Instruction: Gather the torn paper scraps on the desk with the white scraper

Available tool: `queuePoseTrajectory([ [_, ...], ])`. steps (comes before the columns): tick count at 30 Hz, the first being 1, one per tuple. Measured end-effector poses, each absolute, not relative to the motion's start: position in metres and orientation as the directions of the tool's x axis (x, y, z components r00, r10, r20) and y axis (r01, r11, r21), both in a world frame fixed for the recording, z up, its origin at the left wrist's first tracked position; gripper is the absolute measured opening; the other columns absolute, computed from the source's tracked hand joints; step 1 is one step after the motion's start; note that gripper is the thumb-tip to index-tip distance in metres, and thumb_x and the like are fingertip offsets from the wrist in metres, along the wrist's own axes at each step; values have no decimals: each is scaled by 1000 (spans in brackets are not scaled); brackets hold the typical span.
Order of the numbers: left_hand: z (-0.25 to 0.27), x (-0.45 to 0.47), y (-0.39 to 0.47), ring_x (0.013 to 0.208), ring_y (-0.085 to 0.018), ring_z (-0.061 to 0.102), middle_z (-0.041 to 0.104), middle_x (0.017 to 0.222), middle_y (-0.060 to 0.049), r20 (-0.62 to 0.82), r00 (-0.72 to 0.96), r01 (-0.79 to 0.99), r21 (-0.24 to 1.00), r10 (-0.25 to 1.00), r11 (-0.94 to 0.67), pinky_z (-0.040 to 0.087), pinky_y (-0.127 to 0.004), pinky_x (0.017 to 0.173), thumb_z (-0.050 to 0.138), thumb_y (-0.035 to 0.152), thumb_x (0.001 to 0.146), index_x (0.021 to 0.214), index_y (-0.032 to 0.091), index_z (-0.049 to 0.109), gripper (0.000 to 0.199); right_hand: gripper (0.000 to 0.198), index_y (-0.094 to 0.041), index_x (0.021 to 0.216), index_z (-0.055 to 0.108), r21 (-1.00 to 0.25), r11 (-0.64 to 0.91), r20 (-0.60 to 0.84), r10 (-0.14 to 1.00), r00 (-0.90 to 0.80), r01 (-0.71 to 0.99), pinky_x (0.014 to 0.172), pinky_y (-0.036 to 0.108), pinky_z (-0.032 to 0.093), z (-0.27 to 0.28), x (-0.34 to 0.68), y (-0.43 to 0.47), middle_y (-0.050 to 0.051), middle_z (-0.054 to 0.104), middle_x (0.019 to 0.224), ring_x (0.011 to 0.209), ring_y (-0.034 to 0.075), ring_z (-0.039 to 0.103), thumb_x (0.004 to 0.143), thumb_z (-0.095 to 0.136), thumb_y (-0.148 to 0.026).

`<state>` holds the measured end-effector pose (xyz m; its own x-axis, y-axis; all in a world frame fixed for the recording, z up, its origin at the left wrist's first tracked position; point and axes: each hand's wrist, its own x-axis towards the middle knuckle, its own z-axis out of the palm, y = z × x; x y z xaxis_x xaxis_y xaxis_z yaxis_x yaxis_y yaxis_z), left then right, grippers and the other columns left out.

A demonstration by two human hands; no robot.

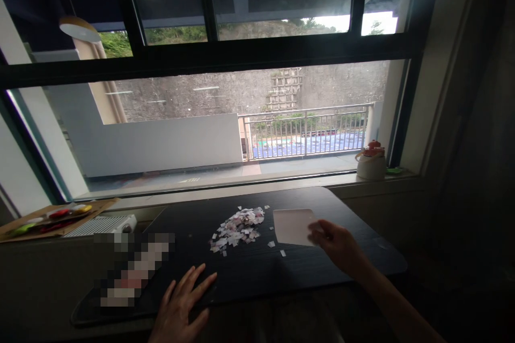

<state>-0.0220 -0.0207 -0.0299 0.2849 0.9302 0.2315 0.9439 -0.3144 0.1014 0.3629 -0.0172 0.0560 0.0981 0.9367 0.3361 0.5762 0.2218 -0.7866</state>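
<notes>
My left hand [184,300] rests at the near edge of the dark table [241,273], fingers spread, with nothing in it. A heap of small torn or cut paper scraps [241,228] lies beyond it, near the middle of the tabletop. To the right of the heap is a pale, flat card [293,226] with rounded corners. My right hand [333,241] is closed on the card's right side, its fingers slightly blurred. A few loose scraps lie between the heap and the card.
A blurred-out strip [134,273] lies at the table's left end. Behind it are a cardboard sheet with colourful items [60,217] and a white ribbed object [100,225]. A white jug with a reddish top [370,161] stands on the window sill [241,186].
</notes>
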Motion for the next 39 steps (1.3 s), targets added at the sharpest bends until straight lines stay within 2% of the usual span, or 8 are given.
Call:
queuePoseTrajectory([
  [5,-22,-22,-23,133,-29,32,37,144,0,203,317,933,106,926,-343,27,-55,105,47,40,82,130,41,42,48,24,-21,90,66,-775,235,326,944,53,586,64,29,48,55,345,-8,5,72,84,75,21,66,78,51,-34],
  [10,-37,-25,-18,134,-29,30,35,145,1,230,286,945,92,930,-314,24,-57,105,48,35,79,130,41,41,52,18,-22,81,64,-711,188,342,934,100,677,55,25,42,68,352,-29,0,67,66,61,17,61,75,49,-29],
  [14,-41,-26,-16,134,-28,29,34,145,2,246,288,943,96,925,-319,24,-56,106,48,32,78,130,42,41,54,16,-20,70,62,-794,202,306,948,91,573,49,24,38,68,364,-39,-1,61,58,55,15,56,71,50,-31],
  [18,-31,-22,-19,133,-29,30,35,145,1,220,279,947,97,935,-306,25,-56,105,49,33,78,130,40,42,53,18,-19,74,64,-856,187,283,949,135,481,53,26,42,60,368,-34,1,64,64,60,17,59,70,53,-33],
  [23,-30,-22,-22,134,-29,30,35,145,1,205,282,948,90,937,-305,24,-57,105,47,35,78,130,40,41,52,20,-17,73,63,-929,186,229,968,103,320,47,24,39,50,368,-24,1,64,62,55,15,58,68,52,-33],
  [29,-28,-21,-22,133,-28,31,36,144,1,214,273,950,91,938,-298,25,-56,105,48,35,78,129,41,43,51,20,-16,73,62,-950,165,221,955,196,267,47,25,42,43,370,-2,1,64,63,56,15,57,64,56,-34],
  [35,-28,-20,-22,133,-29,33,38,143,1,247,282,944,102,927,-314,25,-56,105,49,32,78,129,40,44,52,26,-16,78,66,-985,19,38,993,108,169,46,25,44,32,377,0,2,69,71,61,18,62,58,57,-30],
  [39,-38,-24,-19,133,-27,31,37,144,2,269,285,943,94,920,-320,24,-55,106,48,31,78,129,41,43,53,29,-16,79,66,-994,4,22,988,152,113,46,26,45,31,377,-4,3,69,73,63,20,63,55,61,-32],
])
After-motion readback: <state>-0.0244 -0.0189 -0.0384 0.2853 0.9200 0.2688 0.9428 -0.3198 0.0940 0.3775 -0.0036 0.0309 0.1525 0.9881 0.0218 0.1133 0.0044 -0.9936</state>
